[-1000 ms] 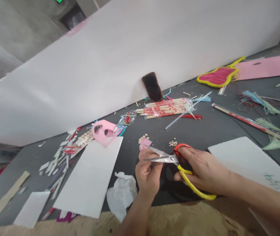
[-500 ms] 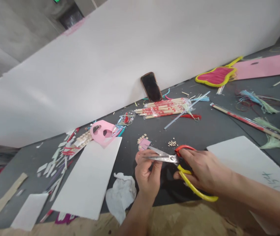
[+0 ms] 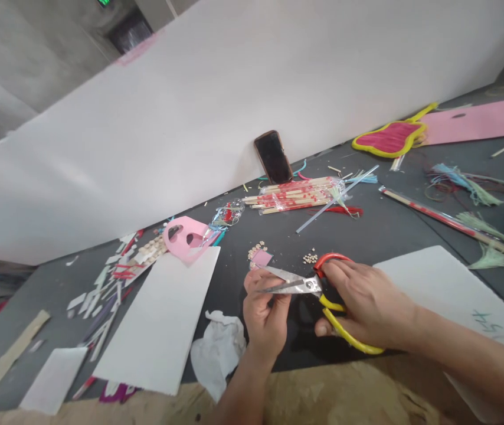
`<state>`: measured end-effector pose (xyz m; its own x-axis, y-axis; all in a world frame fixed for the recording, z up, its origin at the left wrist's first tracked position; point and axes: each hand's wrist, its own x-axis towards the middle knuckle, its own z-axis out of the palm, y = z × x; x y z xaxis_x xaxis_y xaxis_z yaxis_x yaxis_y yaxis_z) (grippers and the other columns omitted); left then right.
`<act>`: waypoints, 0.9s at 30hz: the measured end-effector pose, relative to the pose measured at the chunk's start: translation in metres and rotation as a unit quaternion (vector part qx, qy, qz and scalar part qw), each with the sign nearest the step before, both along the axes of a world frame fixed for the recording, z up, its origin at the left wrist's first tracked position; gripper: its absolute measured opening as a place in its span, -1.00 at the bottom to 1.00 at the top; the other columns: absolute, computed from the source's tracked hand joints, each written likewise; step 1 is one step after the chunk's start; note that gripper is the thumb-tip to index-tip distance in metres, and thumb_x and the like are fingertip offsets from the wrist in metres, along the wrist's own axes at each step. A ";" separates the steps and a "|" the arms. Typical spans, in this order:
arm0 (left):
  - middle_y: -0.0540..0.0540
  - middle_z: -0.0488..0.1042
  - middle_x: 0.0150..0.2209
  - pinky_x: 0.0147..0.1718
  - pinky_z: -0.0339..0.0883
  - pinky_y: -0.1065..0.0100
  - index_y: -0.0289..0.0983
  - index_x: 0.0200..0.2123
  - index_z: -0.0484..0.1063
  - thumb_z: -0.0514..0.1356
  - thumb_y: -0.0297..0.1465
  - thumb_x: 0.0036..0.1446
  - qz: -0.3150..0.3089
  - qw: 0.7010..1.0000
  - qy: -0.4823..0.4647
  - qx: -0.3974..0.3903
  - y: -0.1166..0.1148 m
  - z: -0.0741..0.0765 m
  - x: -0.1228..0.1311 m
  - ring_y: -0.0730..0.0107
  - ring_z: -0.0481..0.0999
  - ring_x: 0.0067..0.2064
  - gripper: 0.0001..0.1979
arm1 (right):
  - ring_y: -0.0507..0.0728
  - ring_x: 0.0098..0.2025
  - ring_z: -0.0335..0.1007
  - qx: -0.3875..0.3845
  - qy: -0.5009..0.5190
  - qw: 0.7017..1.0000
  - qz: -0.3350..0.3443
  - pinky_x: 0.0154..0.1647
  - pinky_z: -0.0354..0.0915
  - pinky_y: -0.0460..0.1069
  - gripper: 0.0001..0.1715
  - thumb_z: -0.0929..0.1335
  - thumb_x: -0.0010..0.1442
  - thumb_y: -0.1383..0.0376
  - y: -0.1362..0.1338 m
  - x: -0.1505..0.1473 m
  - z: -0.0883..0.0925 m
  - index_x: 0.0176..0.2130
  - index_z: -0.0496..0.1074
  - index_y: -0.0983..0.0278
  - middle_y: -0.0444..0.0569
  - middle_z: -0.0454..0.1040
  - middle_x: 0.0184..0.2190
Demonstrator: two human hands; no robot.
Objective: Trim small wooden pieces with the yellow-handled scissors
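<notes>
My right hand grips a pair of scissors with red and yellow handles, fingers in the red loop and thumb by the yellow one. The metal blades are parted and point left, across the fingertips of my left hand. Those fingers are pinched together, and whatever they hold is too small or hidden to make out. Just beyond the fingertips lies a small pink square beside a little heap of pale cut bits. Another small heap of bits lies near the red handle.
A crumpled white tissue lies left of my left hand. White boards flank the work area. Behind are wrapped red-and-cream sticks and a phone leaning on the white partition. Tassels lie at right.
The scissors have tilted slightly: the blade tips sit a little lower and the red handle a little higher. My right thumb has shifted slightly down. My left hand has hardly moved.
</notes>
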<state>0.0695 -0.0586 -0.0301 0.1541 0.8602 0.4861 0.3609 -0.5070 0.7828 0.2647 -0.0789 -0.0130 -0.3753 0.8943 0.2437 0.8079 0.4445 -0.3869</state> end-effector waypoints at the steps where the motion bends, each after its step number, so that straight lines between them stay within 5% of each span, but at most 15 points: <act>1: -0.02 0.43 -0.50 -0.24 0.26 0.32 -0.25 -0.51 0.42 0.15 -0.45 0.13 -0.003 1.000 -0.004 -0.002 0.000 0.000 0.000 0.31 0.41 -0.27 -0.83 | 0.23 -0.36 0.38 -0.002 0.002 1.000 0.000 -0.42 0.22 0.03 -0.25 0.27 -0.04 -0.30 0.000 0.000 0.000 -0.27 0.25 0.31 0.07 0.41 -0.39; 8: -0.03 0.46 -0.49 -0.18 0.23 0.26 -0.25 -0.54 0.43 0.13 -0.48 0.13 -0.024 0.999 0.034 -0.023 0.000 0.009 0.001 0.30 0.41 -0.28 -0.80 | 0.29 -0.25 0.36 0.003 0.026 1.000 0.003 -0.25 0.28 0.12 -0.11 0.30 -0.18 -0.36 0.001 0.000 -0.002 -0.22 0.29 0.33 0.14 0.41 -0.31; 14: -0.07 0.53 -0.38 -0.07 0.21 0.18 -0.22 -0.47 0.46 0.17 -0.46 0.11 -0.049 0.998 0.026 -0.031 0.001 0.008 -0.003 0.21 0.43 -0.10 -0.87 | 0.19 -0.37 0.36 -0.009 0.021 0.999 0.030 -0.36 0.23 0.03 -0.35 0.23 0.09 -0.22 0.003 0.005 -0.006 -0.26 0.29 0.32 0.08 0.42 -0.39; 27: -0.16 0.52 -0.29 -0.10 0.30 0.18 -0.26 -0.41 0.49 0.11 -0.40 0.18 -0.036 0.998 -0.006 -0.051 -0.002 0.002 0.000 0.21 0.46 -0.14 -0.82 | 0.17 -0.48 0.41 -0.075 -0.045 0.996 -0.001 -0.50 0.11 -0.02 -0.56 0.19 0.21 -0.06 -0.005 -0.001 0.001 -0.29 0.26 0.28 0.02 0.46 -0.48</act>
